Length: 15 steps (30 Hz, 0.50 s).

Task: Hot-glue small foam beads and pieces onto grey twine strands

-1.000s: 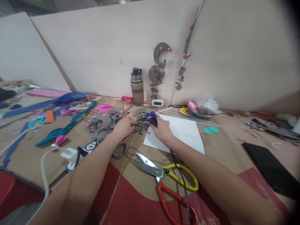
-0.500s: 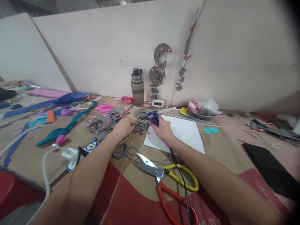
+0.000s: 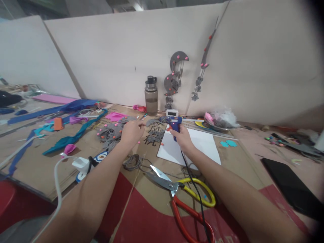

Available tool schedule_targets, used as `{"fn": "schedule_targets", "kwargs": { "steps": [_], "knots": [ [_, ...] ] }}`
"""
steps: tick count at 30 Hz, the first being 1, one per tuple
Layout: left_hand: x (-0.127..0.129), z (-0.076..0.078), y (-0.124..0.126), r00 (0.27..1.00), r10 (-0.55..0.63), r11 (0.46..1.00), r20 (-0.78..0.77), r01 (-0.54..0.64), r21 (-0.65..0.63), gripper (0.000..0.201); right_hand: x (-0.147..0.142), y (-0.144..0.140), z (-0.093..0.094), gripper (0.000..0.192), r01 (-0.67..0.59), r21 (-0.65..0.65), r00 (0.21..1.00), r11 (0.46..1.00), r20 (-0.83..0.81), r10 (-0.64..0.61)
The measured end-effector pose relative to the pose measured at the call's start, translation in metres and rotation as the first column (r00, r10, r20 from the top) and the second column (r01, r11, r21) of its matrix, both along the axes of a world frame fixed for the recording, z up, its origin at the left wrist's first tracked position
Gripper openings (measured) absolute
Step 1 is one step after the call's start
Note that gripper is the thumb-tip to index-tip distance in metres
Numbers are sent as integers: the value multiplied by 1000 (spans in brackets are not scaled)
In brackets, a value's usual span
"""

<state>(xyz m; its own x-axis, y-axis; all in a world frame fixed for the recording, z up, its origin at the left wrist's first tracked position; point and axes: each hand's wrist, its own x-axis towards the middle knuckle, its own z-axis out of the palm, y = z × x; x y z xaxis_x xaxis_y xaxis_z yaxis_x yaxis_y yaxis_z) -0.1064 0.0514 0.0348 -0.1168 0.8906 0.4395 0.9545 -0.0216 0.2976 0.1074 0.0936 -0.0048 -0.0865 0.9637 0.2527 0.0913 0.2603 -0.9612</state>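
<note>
A: Cardboard-covered table [image 3: 157, 202], pale boards behind, water bottle [image 3: 151, 95] at back. Right hand [image 3: 182, 137]?

B: Clamped round blue glue gun [image 3: 174, 123], now raised upright over top edge of white paper sheet [image 3: 192, 147]; half a second back held lower, nozzle down at grey felt cutouts [image 3: 153, 135]. Black cord [image 3: 193, 189] trailing across scissors [image 3: 182, 194].

A: Left hand [image 3: 131, 131]?

B: Lifted off cutouts, shifted slightly left, fingers loosely curled, pinching something small at fingertips, can't tell what. Earlier pressed on felt.

A: Hands together?

B: Apart, felt pile between. More gap than before.

A: Anything else moved?

B: Nope. Scissors, grey cord coil [image 3: 130, 162], white plug [image 3: 81, 164], black phone [image 3: 291, 184] same spots. View tilted a bit.
</note>
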Motion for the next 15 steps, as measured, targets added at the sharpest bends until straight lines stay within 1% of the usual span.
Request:
{"fn": "schedule_targets", "kwargs": {
  "steps": [3, 4, 6, 9, 13, 15],
  "knots": [
    [1, 0, 1, 1000, -15, 1000, 6, 15, -14, 30, 1, -2, 7, 29, -68, -85, 981, 994, -189, 51],
    [1, -1, 2, 1000, -28, 1000, 1, 28, -14, 30, 2, -2, 10, 29, -82, -100, 972, 992, -227, 57],
    [3, -1, 2, 998, -55, 998, -19, 55, -15, 30, 5, -3, 14, 29, -86, -122, 967, 989, -249, 53],
    [5, -3, 2, 994, -105, 994, -28, 104, -19, 30, 13, -6, 16, 31, -48, -123, 980, 991, -196, 23],
    [14, -7, 1, 982, -186, 982, -27, 187, 22, 30, 32, -14, 15, 31, 53, -135, 996, 989, -62, -62],
    [24, -8, -2, 958, -284, 957, -38, 285, 47, 29, 45, -18, 14, 31, 114, -137, 993, 984, 30, -111]
  ]
}}
